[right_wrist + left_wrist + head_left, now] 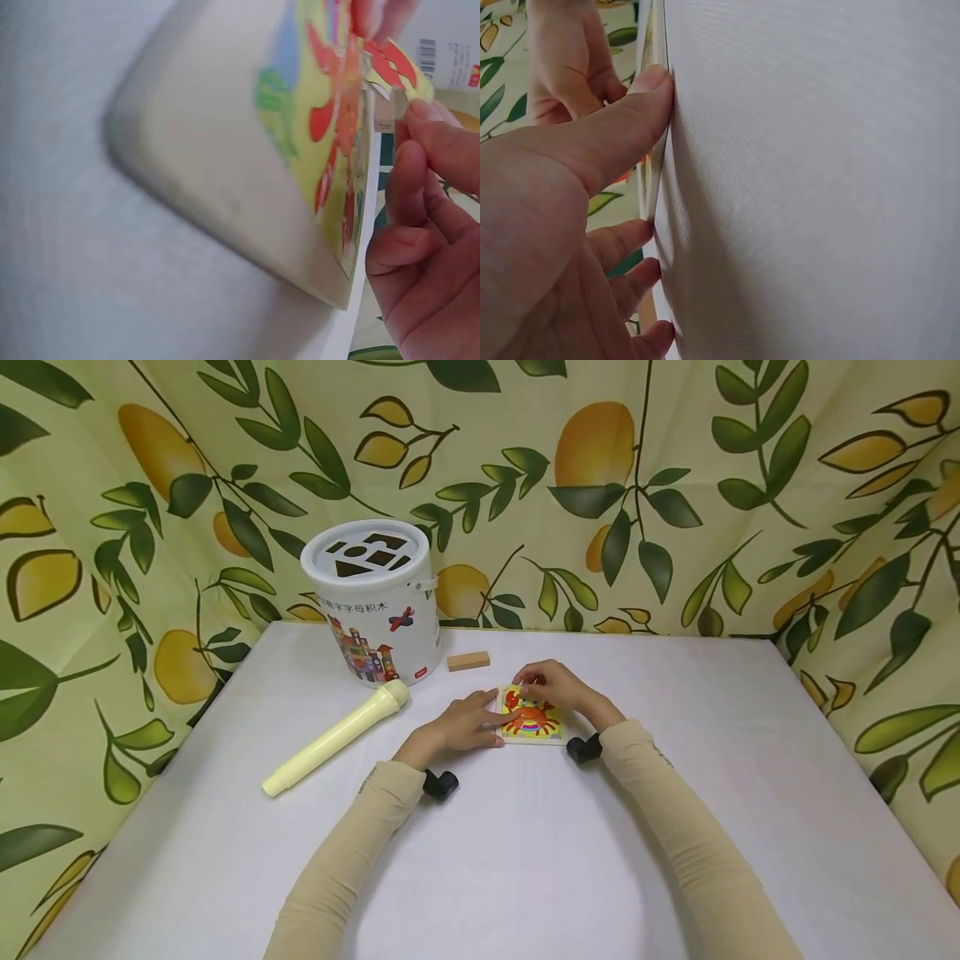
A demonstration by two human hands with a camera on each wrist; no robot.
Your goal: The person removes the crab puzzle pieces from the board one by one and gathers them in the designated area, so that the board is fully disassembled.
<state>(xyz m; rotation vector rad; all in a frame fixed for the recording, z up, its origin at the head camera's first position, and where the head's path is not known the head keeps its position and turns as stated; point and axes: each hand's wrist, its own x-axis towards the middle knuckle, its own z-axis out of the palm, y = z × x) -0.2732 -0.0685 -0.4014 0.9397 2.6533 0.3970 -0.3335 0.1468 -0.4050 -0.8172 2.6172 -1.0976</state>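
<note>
On the white tabletop [510, 860], touching the crab puzzle board [535, 725] at its left side with nearly straight fingers of the left hand [462, 725]. Near its far edge, pinching in the right hand [560, 684], apparently, a small puzzle piece [397, 64], partly hidden, with the board just below, toward the body.

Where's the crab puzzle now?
In the head view, the crab puzzle is right of center on the table, with the left hand at its left edge and the right hand over its far edge.
</note>
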